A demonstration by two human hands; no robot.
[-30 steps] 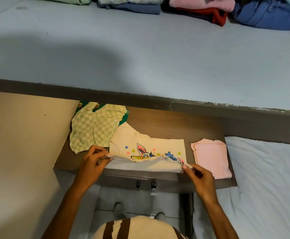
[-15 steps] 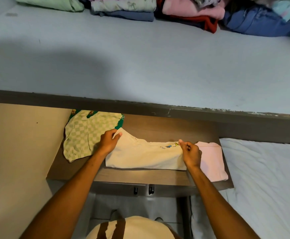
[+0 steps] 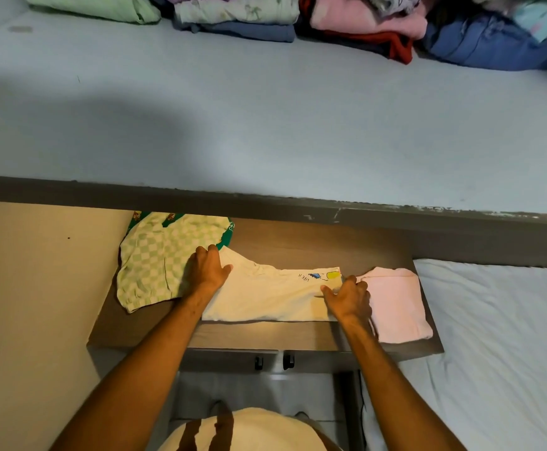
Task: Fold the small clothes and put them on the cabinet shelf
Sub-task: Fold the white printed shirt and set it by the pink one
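Cream shirt (image 3: pixel 265 297) lies folded over on brown desk (image 3: pixel 298 242), printed strip showing along far edge. Left hand (image 3: pixel 207 271) flat on shirt's left end, fingers straight, pressing. Right hand (image 3: pixel 347 297) on right end, fingers spread and relaxed, touching cloth, gripping nothing. Green checked garment (image 3: pixel 154 265) just left of shirt, under left hand's edge. Folded pink garment (image 3: pixel 395 304) just right, touching shirt. Stacks of folded clothes (image 3: pixel 298 24) at far edge of grey shelf (image 3: pixel 265 125) above
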